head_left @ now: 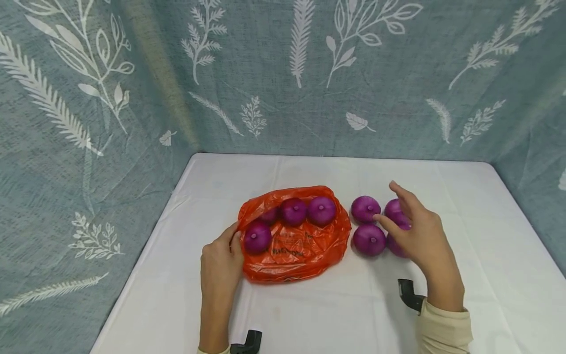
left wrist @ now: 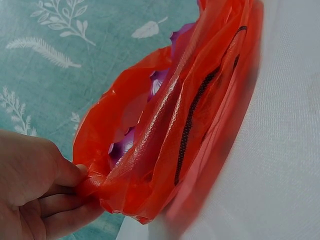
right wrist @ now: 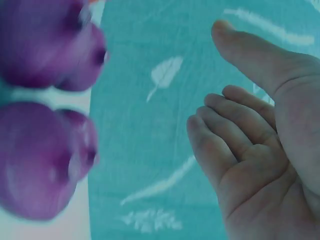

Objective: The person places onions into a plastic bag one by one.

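An orange-red plastic bag [head_left: 292, 270] lies open on the table, with several purple onions [head_left: 322, 211] inside it. My left hand [head_left: 223, 260] pinches the bag's left rim between thumb and fingers; the left wrist view shows the gathered plastic [left wrist: 92, 182] in that grip. Right of the bag, several loose onions [head_left: 369, 240] sit close together in two rows. Over the rightmost of them is my right hand [head_left: 424, 241], partly hiding them in the head view. Its thumb and fingers are spread apart and the palm [right wrist: 260, 175] holds nothing.
A white cloth [head_left: 309, 172] covers the table. Blue-green curtains [head_left: 274, 59] with white leaf prints hang behind it and at both sides. Black curved pieces [head_left: 409, 295] stick out near both wrists.
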{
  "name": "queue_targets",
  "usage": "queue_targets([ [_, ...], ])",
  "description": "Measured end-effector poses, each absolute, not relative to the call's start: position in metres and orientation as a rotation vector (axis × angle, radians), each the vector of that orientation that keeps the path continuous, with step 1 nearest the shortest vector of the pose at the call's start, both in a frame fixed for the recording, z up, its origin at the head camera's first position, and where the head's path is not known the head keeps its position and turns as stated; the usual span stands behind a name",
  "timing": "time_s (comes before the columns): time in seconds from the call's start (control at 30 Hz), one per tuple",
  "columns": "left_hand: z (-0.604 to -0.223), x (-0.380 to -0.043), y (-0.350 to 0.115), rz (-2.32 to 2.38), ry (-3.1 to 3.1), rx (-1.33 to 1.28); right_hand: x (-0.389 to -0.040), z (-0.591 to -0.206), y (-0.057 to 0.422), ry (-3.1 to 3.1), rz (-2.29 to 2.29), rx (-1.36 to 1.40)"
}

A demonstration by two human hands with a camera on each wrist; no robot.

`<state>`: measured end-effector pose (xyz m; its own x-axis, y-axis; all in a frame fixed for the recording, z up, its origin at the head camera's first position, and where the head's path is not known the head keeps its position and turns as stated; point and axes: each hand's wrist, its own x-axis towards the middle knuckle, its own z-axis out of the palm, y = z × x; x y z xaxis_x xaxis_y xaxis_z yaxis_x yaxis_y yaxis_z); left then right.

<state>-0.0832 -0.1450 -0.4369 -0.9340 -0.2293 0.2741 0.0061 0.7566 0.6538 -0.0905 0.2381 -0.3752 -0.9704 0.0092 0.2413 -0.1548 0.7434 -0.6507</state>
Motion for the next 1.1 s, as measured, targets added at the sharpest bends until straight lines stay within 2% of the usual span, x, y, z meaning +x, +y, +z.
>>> queue_targets([
  [0.5,-0.435,-0.085,-0.145,-0.976,-2.632,0.173,-0.066,-0.406,0.295,-2.869,1.084,-0.041],
  [1.1,-0.436,-0.086,-0.144,-0.984,-2.631,0.169,-0.062,-0.438,0.298,-3.034,0.999,-0.002],
])
